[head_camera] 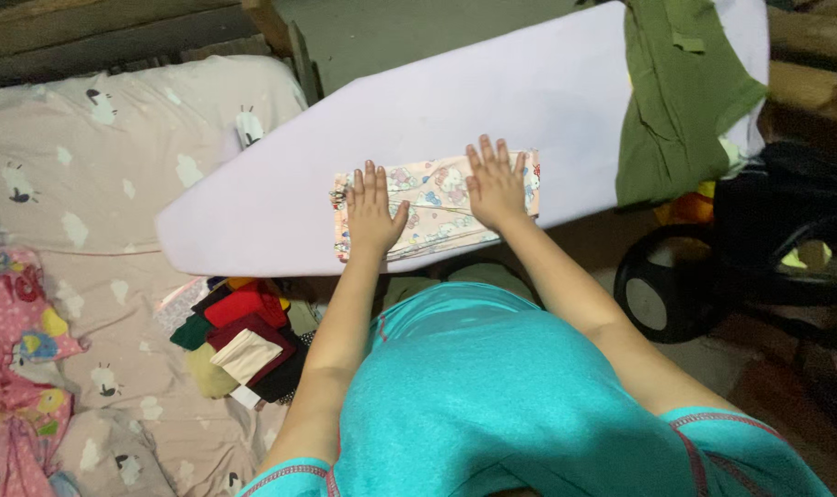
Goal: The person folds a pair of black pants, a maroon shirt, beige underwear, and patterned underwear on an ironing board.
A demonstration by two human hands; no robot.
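Nearest to me is my own turquoise shirt (492,396), filling the bottom of the view, with both bare forearms reaching forward out of it; to my left, low beside me, a pile of folded cloths (244,345) in red, dark green, cream and maroon sits on a bed sheet (115,184) that is pale pink with small animal figures; a bright pink patterned fabric (18,359) lies at the far left edge of that sheet; ahead of me my left hand (374,213) lies flat, palm down, fingers straight and slightly spread, on the left half of a folded patterned cloth (434,210); my right hand (496,187) lies flat on the right half of it, fingers straight and close together, pinching nothing; the cloth is a pale pink rectangle with small cartoon prints, folded long and narrow, lying near the front edge of a lilac ironing board (492,101) which runs across the view with its pointed end toward the bed; farther on, an olive green garment (681,92) drapes over the board's right end; to the right, below the board, stands a dark wheeled thing (759,258) I cannot identify
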